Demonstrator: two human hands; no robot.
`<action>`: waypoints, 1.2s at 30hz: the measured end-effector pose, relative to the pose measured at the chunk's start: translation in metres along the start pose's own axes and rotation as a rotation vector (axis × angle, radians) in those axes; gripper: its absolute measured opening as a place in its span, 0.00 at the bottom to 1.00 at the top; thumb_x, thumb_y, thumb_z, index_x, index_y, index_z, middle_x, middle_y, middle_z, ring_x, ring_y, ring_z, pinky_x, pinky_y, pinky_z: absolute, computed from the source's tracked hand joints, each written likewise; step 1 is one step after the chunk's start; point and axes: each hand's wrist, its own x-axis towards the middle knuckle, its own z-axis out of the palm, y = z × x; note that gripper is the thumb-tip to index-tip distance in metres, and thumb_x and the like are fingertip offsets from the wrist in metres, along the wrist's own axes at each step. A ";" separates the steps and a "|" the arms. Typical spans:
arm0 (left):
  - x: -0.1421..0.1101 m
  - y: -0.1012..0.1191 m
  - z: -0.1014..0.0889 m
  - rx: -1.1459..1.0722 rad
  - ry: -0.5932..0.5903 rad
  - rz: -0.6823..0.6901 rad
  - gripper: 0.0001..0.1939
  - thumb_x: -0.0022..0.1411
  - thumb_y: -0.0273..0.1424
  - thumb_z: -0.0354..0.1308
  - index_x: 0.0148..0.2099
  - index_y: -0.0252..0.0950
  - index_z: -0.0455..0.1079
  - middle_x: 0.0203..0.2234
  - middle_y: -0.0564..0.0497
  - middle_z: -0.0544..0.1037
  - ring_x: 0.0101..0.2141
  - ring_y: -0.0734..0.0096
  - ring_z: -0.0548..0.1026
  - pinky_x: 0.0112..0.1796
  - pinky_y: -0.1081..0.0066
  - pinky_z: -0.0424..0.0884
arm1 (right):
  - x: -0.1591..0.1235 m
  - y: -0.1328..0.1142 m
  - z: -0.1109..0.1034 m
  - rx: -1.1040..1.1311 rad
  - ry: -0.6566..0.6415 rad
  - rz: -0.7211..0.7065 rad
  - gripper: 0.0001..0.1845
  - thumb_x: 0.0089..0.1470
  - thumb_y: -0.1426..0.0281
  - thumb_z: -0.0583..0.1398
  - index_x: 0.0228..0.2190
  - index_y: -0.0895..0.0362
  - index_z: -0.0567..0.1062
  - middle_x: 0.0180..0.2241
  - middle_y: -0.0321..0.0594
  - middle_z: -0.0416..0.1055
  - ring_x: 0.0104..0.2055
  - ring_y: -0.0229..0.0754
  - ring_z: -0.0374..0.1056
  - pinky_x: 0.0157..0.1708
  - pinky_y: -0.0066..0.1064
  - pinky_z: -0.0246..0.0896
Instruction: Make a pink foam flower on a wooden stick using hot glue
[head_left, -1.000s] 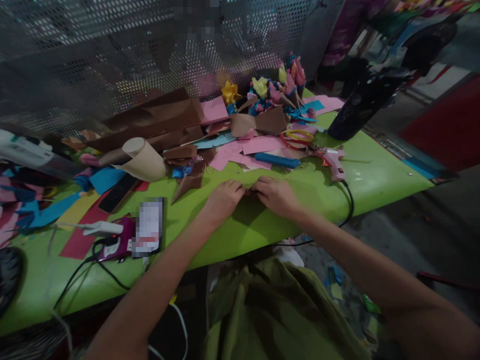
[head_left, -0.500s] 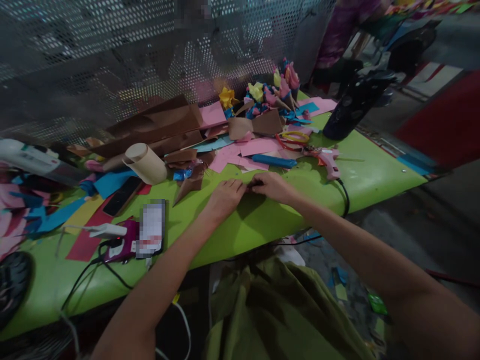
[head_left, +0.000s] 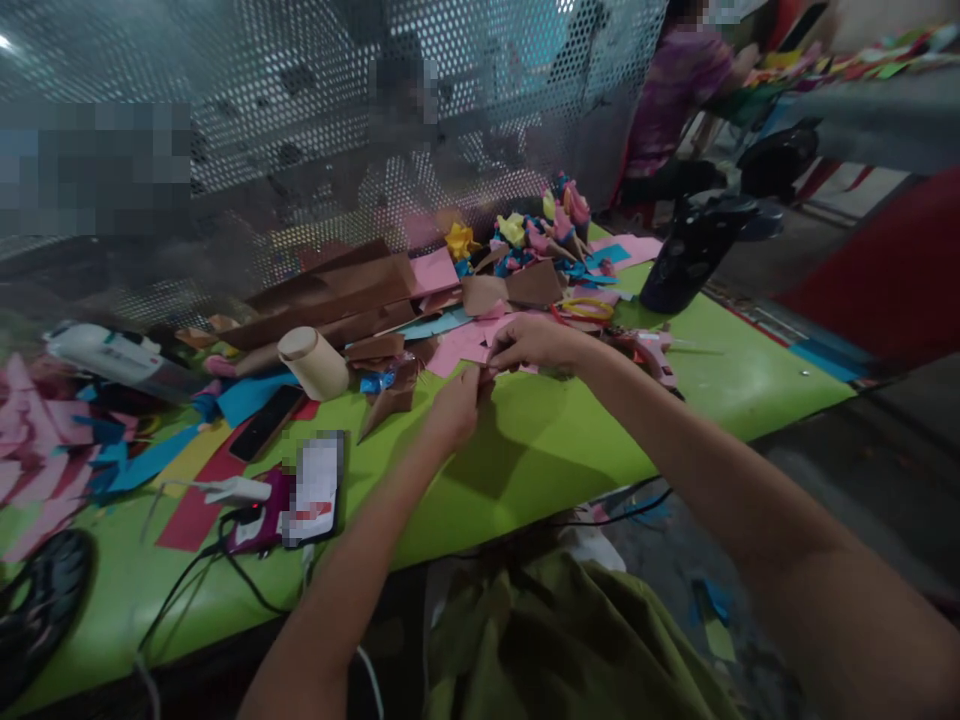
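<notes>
My left hand (head_left: 456,408) is closed, its thumb and fingers pinched together above the green table (head_left: 570,440). Meeting it at the fingertips, my right hand (head_left: 536,343) is bent over and closed as well. Between them is a small brown piece of paper (head_left: 486,382), mostly covered by the fingers. Pink paper sheets (head_left: 454,345) lie just behind the hands. Left of my left hand sits a folded brown paper piece (head_left: 390,405) beside a bit of shiny blue wrap (head_left: 377,382). A pink glue gun (head_left: 656,355) lies partly hidden behind my right forearm.
Paper flowers (head_left: 536,235) stand at the back near a perforated metal screen (head_left: 480,90). A cardboard roll (head_left: 319,365), phones (head_left: 266,422) and a purple power box with cables (head_left: 259,525) are at left. A dark tumbler (head_left: 682,260) stands right; a person (head_left: 671,95) sits beyond.
Both hands have risen from the tabletop with the small brown paper, and the right hand now arches higher. The view has tilted up, so more of the screen and the seated person shows.
</notes>
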 end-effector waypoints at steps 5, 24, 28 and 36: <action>0.011 0.009 -0.001 -0.894 0.027 -0.246 0.14 0.63 0.41 0.56 0.33 0.35 0.62 0.23 0.57 0.62 0.22 0.80 0.58 0.24 0.77 0.53 | 0.003 -0.015 -0.010 0.146 0.210 -0.166 0.18 0.50 0.56 0.66 0.24 0.59 0.76 0.21 0.39 0.74 0.23 0.36 0.67 0.23 0.26 0.58; 0.006 0.004 -0.001 -1.414 -0.194 -0.356 0.21 0.55 0.45 0.65 0.34 0.34 0.63 0.17 0.63 0.52 0.16 0.85 0.46 0.18 0.81 0.43 | 0.007 0.026 0.024 0.414 0.072 -0.233 0.17 0.39 0.59 0.71 0.27 0.59 0.79 0.24 0.34 0.71 0.27 0.36 0.64 0.31 0.30 0.59; 0.004 0.007 0.002 -1.368 -0.090 -0.344 0.23 0.50 0.46 0.67 0.34 0.35 0.62 0.18 0.63 0.52 0.16 0.86 0.45 0.18 0.81 0.40 | 0.007 0.024 0.027 0.396 0.063 -0.236 0.16 0.40 0.59 0.70 0.26 0.58 0.79 0.25 0.35 0.72 0.28 0.37 0.65 0.32 0.31 0.59; 0.003 0.006 0.010 -1.314 -0.008 -0.354 0.19 0.53 0.43 0.65 0.35 0.35 0.63 0.19 0.62 0.52 0.17 0.85 0.46 0.19 0.79 0.39 | 0.006 0.022 0.030 0.393 0.066 -0.233 0.15 0.39 0.60 0.71 0.25 0.57 0.79 0.25 0.35 0.72 0.29 0.37 0.66 0.33 0.31 0.61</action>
